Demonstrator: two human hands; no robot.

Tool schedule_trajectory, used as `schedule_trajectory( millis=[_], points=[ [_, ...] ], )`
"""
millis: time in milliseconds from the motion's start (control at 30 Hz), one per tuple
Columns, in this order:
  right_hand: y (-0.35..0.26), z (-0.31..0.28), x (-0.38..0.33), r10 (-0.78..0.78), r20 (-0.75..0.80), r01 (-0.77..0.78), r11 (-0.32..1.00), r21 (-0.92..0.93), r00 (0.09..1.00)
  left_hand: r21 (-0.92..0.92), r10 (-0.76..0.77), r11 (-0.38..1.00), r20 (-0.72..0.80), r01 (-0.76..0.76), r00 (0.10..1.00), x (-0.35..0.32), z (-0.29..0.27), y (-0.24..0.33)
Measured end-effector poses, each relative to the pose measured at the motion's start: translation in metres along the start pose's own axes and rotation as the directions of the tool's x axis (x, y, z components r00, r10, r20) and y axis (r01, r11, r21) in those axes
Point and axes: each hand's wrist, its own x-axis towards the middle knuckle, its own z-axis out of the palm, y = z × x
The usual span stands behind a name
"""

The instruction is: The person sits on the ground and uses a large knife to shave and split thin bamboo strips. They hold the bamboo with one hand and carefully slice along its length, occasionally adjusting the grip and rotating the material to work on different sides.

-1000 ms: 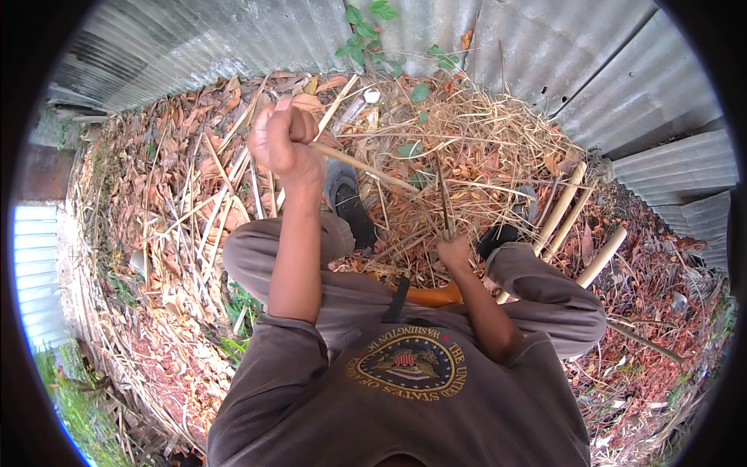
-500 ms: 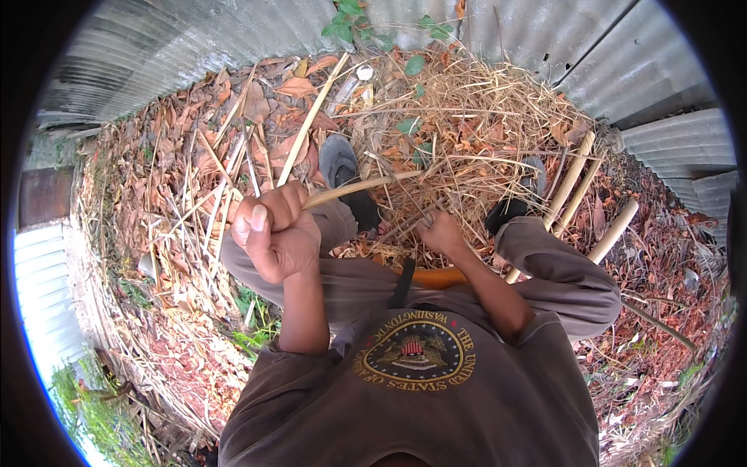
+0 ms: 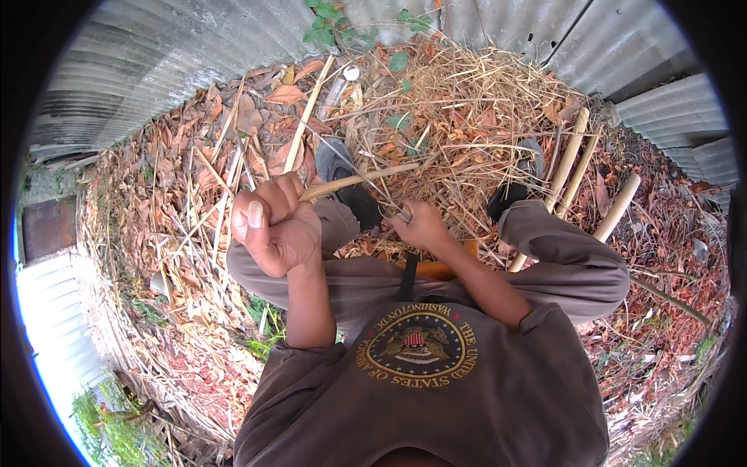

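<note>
My left hand [image 3: 276, 226] is closed in a fist around a pale wooden stick [image 3: 362, 179], possibly split bamboo, whose free end points right over the dry straw. My right hand [image 3: 422, 226] grips the near end of a long, thin grey blade [image 3: 354, 165], seen almost edge-on, like a knife's. From that hand the blade slants up and left, crossing the stick; whether the two touch, I cannot tell. The handle is mostly hidden by my fingers. Across my lap lies an orange object [image 3: 437, 271], partly covered by my right forearm, near a black strap [image 3: 408, 276].
Several peeled pale poles [image 3: 617, 206] lie by my right knee. A heap of dry straw [image 3: 482, 109] sits between and beyond my dark shoes [image 3: 334, 159]. Brown leaves and thin sticks cover the ground at left. Corrugated metal sheets [image 3: 194, 47] wall the far side; a clear bottle [image 3: 334, 92] lies near them.
My right hand has risen and moved slightly left, with the blade now raised across the stick. My left hand keeps its grip, nearly in place. The view has shifted a little.
</note>
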Motion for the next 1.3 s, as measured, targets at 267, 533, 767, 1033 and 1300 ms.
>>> schedule_trajectory(
  millis=[267,533,767,1033,1300],
  points=[
    [0.024,-0.004,0.023,0.535,0.041,-0.522,0.837,-0.165,0.844,0.002,-0.007,1.000,0.069,0.007,0.998,-0.007,-0.010,0.013],
    [0.008,0.016,0.033,0.014,0.074,-0.021,0.996,0.090,0.997,0.038,-0.080,0.996,0.186,0.075,0.979,-0.013,-0.006,0.018],
    [0.009,-0.009,0.037,0.364,0.128,-0.327,0.914,-0.240,0.923,0.100,-0.072,0.994,0.262,0.047,0.962,-0.030,0.009,0.023],
    [-0.003,-0.015,0.045,0.460,0.079,-0.440,0.878,-0.190,0.884,0.073,-0.051,0.997,0.367,0.026,0.929,-0.033,0.026,0.024],
    [0.021,0.018,0.016,0.143,-0.007,-0.135,0.947,0.292,0.990,0.106,-0.060,0.994,0.354,0.024,0.933,-0.034,0.029,0.020]
  ],
)
